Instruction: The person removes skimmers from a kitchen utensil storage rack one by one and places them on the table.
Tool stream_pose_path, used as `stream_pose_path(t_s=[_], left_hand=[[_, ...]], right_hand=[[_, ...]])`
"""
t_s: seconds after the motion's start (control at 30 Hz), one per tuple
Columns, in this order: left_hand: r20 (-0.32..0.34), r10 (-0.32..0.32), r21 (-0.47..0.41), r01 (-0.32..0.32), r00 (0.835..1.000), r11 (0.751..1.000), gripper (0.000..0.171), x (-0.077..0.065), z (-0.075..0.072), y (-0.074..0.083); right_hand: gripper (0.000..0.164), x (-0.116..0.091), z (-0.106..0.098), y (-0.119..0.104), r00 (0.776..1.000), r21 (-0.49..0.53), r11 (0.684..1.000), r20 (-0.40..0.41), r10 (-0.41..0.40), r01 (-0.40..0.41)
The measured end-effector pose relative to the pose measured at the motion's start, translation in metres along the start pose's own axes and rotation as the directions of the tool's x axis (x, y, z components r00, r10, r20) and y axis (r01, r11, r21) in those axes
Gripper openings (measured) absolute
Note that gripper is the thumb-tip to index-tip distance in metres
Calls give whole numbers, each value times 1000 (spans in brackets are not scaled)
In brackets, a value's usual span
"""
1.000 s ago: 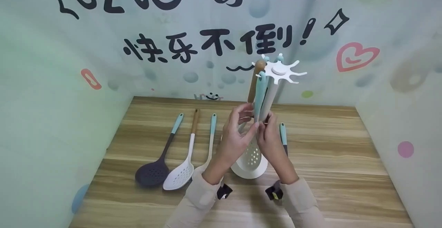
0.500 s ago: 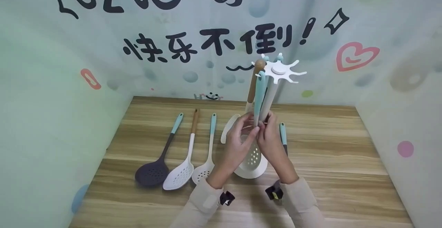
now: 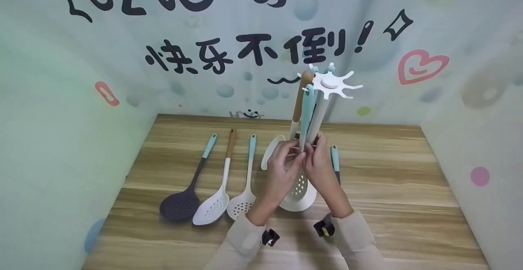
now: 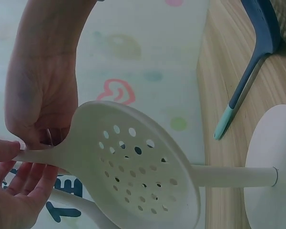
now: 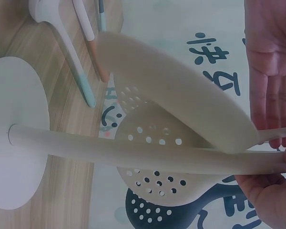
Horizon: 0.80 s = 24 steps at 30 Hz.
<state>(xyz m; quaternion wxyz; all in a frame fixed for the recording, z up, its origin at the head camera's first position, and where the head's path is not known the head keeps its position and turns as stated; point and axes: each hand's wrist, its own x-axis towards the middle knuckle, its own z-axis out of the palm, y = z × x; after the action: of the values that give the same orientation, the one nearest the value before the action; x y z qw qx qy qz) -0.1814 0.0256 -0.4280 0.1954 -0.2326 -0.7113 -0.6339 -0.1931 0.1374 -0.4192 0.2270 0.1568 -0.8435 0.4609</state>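
A white utensil stand rises from a round base (image 3: 304,205), its pole (image 3: 320,117) topped by a star-shaped ring of hooks (image 3: 329,83). My right hand (image 3: 320,164) grips the pole below the hooks. With thumb and fingers, my left hand (image 3: 280,171) pinches the neck of a pale skimmer (image 4: 128,162) that hangs by its light blue handle (image 3: 307,112), holed head downward. A wooden-handled utensil (image 3: 301,98) hangs beside it, mostly hidden by the hands. In the right wrist view, another pale skimmer (image 5: 148,191) and a dark skimmer (image 5: 155,212) hang behind the pole.
Left of the stand a dark skimmer (image 3: 179,207), a white slotted spoon (image 3: 212,209) and a pale skimmer (image 3: 240,205) lie in a row on the wooden table (image 3: 408,221). A dark utensil with a blue handle (image 3: 335,159) lies to the right. A printed backdrop (image 3: 204,98) stands behind.
My left hand has slid a little down and to the right along the skimmer, uncovering the pale skimmer on the table and the wooden-handled utensil's white shaft. My right hand has stayed put.
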Motion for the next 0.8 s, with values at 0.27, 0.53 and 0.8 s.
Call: stream_pose_path(t_s=[0.27,0.53,0.8], left_hand=[[-15,-5,9,5,1000,1000,27,0,-3,3],[-13,-26,24,26,1000,999,28,-1,-6,6],[1,-38,28,38,999,999,30,0,-10,8]], right_hand=[[34,1,-1,-1,1000,33,999,22,9,-10],[34,1,-1,-1,1000,32,999,24,8,-9],[35,1,-1,0,999,23,1000,31,12,-13]])
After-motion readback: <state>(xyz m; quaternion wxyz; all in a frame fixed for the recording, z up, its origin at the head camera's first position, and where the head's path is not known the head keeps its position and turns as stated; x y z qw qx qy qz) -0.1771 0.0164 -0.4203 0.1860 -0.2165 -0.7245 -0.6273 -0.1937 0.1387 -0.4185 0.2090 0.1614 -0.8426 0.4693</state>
